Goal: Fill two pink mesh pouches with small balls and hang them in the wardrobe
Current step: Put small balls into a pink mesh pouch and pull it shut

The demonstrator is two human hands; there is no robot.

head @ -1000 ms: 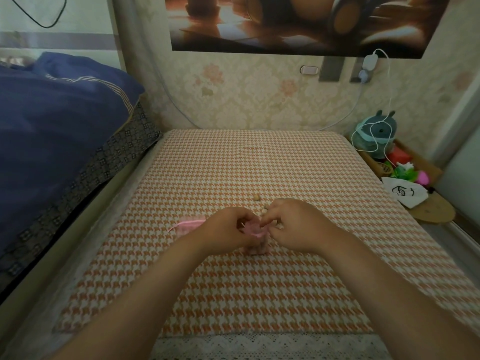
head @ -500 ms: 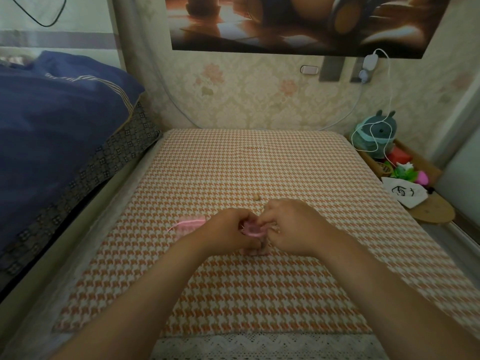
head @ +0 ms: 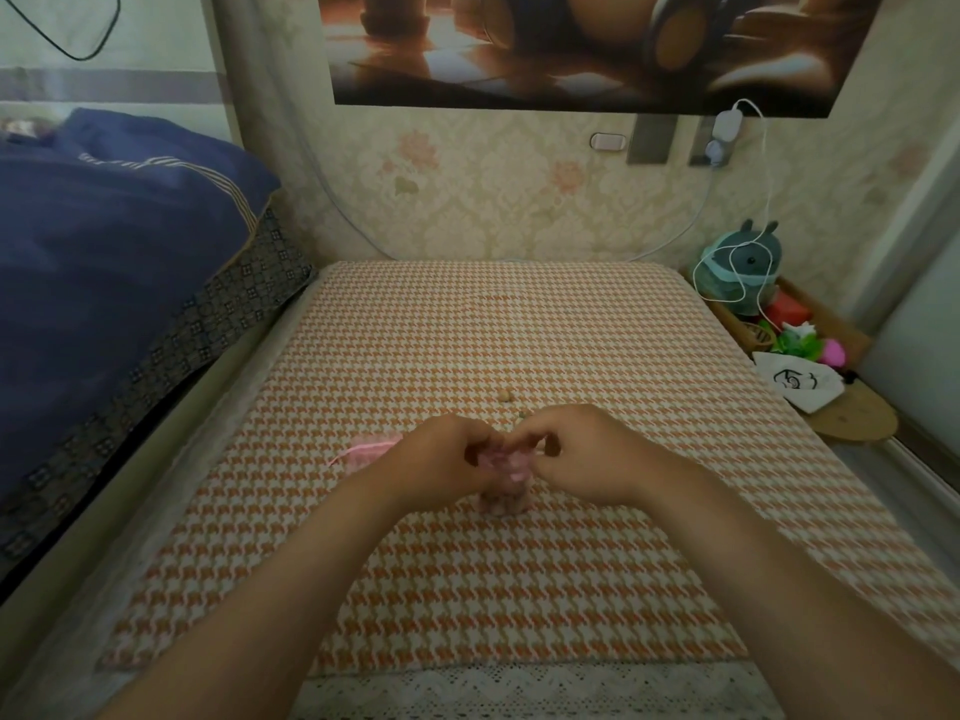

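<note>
Both of the person's hands met over the middle of the houndstooth cloth [head: 467,589], orange and cream, that covered the table. The left hand [head: 431,462] and the right hand [head: 587,454] each pinched the gathered top of a pink mesh pouch [head: 504,478], fingertips closed on the mesh from either side, so that the pouch stood upright between them with its rounded bottom resting on the cloth; it bulged as if it held small balls, though the mesh was too blurred to count any. A second pink pouch [head: 371,452] lay flat on the cloth just to the left of the left hand, partly hidden behind it, with a thin pink drawstring trailing outward. Two loose balls showed beyond the hands — one tan ball [head: 505,396] sitting alone on the cloth, and another ball [head: 523,417] just past the right hand's fingers. A navy quilt [head: 104,262] was heaped on the bed at the left. On a wooden shelf at the right stood a teal plush toy [head: 740,272] wound with a white cable, and near it a white bag [head: 797,384] bearing a black drawn mark — I could not read it as any word. No other writing or brand could be made out anywhere.
</note>
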